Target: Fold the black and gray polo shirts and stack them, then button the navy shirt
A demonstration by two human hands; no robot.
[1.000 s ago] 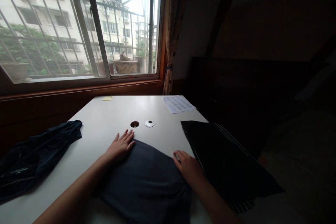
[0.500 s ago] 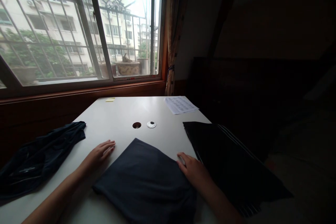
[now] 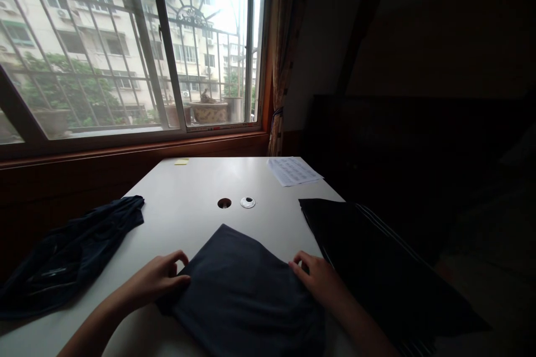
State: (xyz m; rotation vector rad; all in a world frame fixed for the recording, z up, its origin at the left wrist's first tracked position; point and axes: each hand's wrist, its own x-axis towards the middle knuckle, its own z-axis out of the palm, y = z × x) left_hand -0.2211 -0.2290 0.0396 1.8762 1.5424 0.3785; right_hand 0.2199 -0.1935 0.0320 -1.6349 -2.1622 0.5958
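Note:
A dark navy folded garment [image 3: 247, 295] lies on the white table [image 3: 196, 189] in front of me, one corner pointing away. My left hand [image 3: 161, 276] is at its left edge, with thumb and forefinger curled around the cloth there. At the opposite edge, my right hand [image 3: 314, 276] has its thumb and fingers closed on the fabric. The fingertips partly hide the cloth they grip. The near end of the garment runs out of view at the bottom.
Another dark garment [image 3: 79, 251] lies crumpled at the left. Black clothing with white stripes [image 3: 372, 268] hangs over the right edge. Printed papers [image 3: 293, 171], a yellow note [image 3: 181, 162], a round hole [image 3: 224, 203] and a silver cap [image 3: 247, 202] are farther back, below the window [image 3: 176, 28].
Both hands have curled from a spread pose onto the garment's edges. The left has come nearer and touches the cloth. The whole view has shifted slightly.

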